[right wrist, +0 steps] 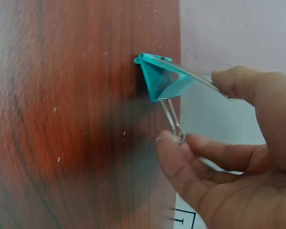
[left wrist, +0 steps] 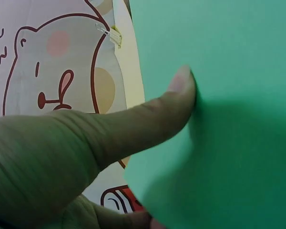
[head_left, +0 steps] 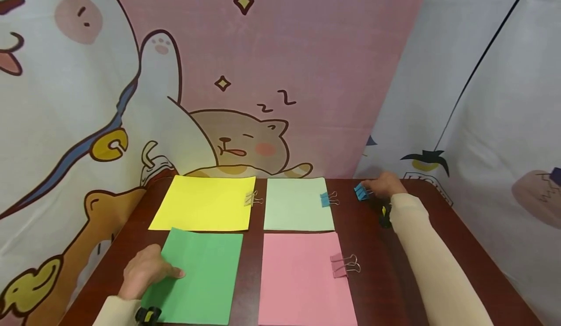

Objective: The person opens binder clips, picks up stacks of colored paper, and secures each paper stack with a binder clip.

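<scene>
In the head view, my left hand [head_left: 146, 270] is at the left edge of the green paper [head_left: 206, 277]. The thumb [left wrist: 167, 107] lies on top of the sheet, and the other fingers reach under its edge, pinching it. My right hand [head_left: 385, 185] is at the far right of the table. It holds a blue binder clip [right wrist: 162, 81] by the two wire handles, thumb on one and fingertips on the other. The clip's mouth looks closed, with no paper in it.
Yellow paper [head_left: 206, 204] with a yellow binder clip [head_left: 250, 198], pale green paper [head_left: 298, 204] with a blue clip [head_left: 325, 199], and pink paper [head_left: 302, 277] with a pink clip [head_left: 338, 265] lie on the dark wooden table [head_left: 377, 277]. A printed cloth [head_left: 307, 72] hangs behind.
</scene>
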The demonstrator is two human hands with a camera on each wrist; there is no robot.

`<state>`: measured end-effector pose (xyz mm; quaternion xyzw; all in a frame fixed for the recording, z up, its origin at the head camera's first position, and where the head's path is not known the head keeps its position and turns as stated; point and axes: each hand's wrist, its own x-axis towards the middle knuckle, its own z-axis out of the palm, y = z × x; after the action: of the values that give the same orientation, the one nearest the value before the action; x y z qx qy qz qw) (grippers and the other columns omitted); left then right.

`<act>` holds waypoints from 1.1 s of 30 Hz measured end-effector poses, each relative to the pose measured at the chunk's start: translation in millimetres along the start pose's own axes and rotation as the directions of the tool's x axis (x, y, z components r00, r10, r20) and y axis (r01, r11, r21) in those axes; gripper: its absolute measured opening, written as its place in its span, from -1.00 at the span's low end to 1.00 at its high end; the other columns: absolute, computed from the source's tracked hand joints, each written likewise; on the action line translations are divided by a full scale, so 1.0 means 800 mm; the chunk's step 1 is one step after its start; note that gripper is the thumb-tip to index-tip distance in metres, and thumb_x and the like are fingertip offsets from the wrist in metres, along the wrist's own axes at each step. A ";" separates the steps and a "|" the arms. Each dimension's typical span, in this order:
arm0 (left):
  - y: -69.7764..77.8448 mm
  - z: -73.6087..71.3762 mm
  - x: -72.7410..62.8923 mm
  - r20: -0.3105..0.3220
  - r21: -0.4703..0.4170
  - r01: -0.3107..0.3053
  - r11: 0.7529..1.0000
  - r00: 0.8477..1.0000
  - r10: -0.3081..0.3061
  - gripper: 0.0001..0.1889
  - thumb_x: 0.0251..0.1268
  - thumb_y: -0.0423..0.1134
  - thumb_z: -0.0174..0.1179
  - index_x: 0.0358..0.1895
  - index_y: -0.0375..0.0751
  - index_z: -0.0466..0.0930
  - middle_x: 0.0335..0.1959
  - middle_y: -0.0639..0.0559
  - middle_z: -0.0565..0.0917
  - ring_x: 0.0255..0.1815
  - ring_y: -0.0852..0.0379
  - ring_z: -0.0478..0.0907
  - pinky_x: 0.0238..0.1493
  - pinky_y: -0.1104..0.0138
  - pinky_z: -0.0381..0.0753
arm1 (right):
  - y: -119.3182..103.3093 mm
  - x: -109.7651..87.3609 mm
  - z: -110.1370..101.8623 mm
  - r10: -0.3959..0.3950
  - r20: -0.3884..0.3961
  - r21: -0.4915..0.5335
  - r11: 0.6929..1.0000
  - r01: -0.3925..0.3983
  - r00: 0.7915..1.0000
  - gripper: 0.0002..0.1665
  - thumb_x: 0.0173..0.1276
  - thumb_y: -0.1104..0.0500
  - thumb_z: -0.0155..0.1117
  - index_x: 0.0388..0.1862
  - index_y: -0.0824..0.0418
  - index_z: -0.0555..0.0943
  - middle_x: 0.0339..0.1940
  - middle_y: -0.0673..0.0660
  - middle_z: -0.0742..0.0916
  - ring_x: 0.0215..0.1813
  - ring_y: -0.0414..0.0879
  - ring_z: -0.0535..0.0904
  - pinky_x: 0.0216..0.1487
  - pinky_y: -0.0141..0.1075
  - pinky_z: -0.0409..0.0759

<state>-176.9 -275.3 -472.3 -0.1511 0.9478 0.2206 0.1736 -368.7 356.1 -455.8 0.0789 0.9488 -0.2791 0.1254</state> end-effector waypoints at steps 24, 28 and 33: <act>0.003 0.011 -0.002 -0.010 -0.073 -0.014 0.997 1.000 0.014 0.28 -0.36 0.22 0.69 0.35 -0.66 0.29 0.21 -0.61 0.50 0.05 -0.42 0.56 -0.04 -0.11 0.60 | 0.009 -0.010 -0.004 0.081 0.195 0.352 0.924 -0.147 0.977 0.09 0.41 -0.15 0.34 0.52 0.60 0.13 0.41 0.48 0.42 0.30 0.22 0.58 0.33 -0.04 0.60; 0.001 0.015 -0.005 -0.026 -0.106 -0.070 0.992 0.997 0.067 0.12 -0.20 0.08 0.68 0.35 -0.60 0.34 0.16 -0.54 0.57 0.00 -0.34 0.59 -0.08 -0.07 0.62 | 0.014 -0.014 0.001 0.071 0.169 0.371 0.920 -0.130 0.983 0.22 0.39 -0.20 0.36 0.56 0.61 0.00 0.42 0.49 0.45 0.30 0.18 0.62 0.33 -0.06 0.60; 0.002 0.018 -0.007 -0.084 -0.176 -0.176 0.969 0.983 0.163 -0.20 -0.05 -0.13 0.63 0.24 -0.48 0.49 0.01 -0.32 0.69 -0.13 -0.10 0.62 -0.20 0.05 0.63 | 0.021 -0.019 0.005 0.072 0.079 0.344 0.934 -0.095 0.994 0.21 0.33 -0.32 0.37 0.50 0.59 0.19 0.39 0.49 0.52 0.29 0.21 0.64 0.34 0.00 0.58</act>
<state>-168.9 -265.7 -481.2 -0.0923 0.9385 0.3151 0.1067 -349.6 367.1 -463.2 0.1308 0.8759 -0.4389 0.1519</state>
